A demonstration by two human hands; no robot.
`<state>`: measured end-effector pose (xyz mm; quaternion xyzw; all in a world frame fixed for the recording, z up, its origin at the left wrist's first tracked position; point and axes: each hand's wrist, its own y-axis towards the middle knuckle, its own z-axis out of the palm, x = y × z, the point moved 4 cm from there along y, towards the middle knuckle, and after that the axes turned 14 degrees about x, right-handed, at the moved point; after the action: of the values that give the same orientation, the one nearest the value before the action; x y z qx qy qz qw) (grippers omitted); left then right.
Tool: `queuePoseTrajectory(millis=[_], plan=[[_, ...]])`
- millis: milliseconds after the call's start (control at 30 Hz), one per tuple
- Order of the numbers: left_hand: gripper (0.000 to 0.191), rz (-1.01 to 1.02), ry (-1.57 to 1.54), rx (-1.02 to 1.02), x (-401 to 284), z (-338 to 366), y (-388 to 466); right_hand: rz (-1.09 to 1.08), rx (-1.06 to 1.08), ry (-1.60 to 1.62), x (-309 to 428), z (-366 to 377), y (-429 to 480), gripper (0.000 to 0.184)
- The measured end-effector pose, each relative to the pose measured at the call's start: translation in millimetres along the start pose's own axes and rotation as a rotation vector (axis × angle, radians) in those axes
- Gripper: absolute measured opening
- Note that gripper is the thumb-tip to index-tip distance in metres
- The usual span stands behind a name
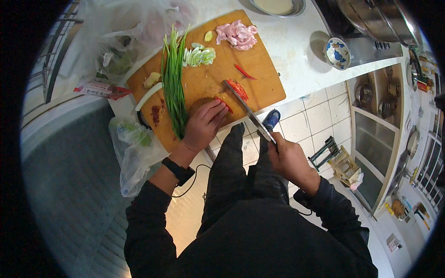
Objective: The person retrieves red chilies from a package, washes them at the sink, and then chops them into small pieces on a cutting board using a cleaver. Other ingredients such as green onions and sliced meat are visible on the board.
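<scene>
My left hand (205, 123) has its fingertips on a red chili pepper (226, 105), pressing it against the wooden cutting board (208, 83). My right hand (292, 161) grips a kitchen knife (252, 114) by its handle. The blade slants across the board's near edge, its tip beside a heap of sliced red chili (239, 89). A whole red chili (245, 72) lies farther right. Long green chives or scallion greens (173, 80) run along the board beside my left hand. Beyond them are sliced scallion whites (200, 56), and pieces of raw pale pink meat (237, 34) lie at the back.
A white scallion stalk (148, 96) and a ginger piece (152, 80) rest at the board's left. Plastic bags (139, 153) of greens hang by the sink side. A patterned bowl (337, 54) stands near the stove; a metal bowl (278, 14) holds pale liquid. Wooden stool (344, 166) on the floor.
</scene>
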<state>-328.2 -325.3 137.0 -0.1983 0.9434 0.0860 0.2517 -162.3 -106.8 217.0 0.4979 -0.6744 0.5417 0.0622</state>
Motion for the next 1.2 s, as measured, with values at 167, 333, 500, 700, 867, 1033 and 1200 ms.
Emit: queuePoseTrajectory(millis=[167,333,500,700,867,1033,1200], plan=[[0.040,0.022,0.066,-0.002,0.5,-1.4,2.3,-0.009,0.007,-0.051,2.4,-1.6,1.2,0.030],[0.041,0.005,0.090,0.064,-1.8,-7.7,4.2,0.027,0.018,-0.078,4.7,7.0,0.7,0.031],[0.045,0.011,0.075,0.122,-3.1,-10.4,5.5,0.058,0.010,-0.043,5.8,8.0,-7.3,0.030],[0.047,-0.013,0.098,0.127,-8.6,-6.2,6.5,0.066,0.015,-0.044,3.4,9.1,-12.3,0.030],[0.046,0.003,0.083,0.121,-7.8,-4.6,2.6,0.035,-0.021,-0.052,3.3,9.3,-16.2,0.030],[0.045,-0.002,0.081,0.083,-4.1,-1.5,-1.2,-0.018,-0.021,-0.080,4.2,4.6,-12.7,0.028],[0.042,-0.039,0.106,0.048,-4.5,8.1,-5.8,-0.078,-0.051,-0.224,7.1,4.6,3.4,0.026]])
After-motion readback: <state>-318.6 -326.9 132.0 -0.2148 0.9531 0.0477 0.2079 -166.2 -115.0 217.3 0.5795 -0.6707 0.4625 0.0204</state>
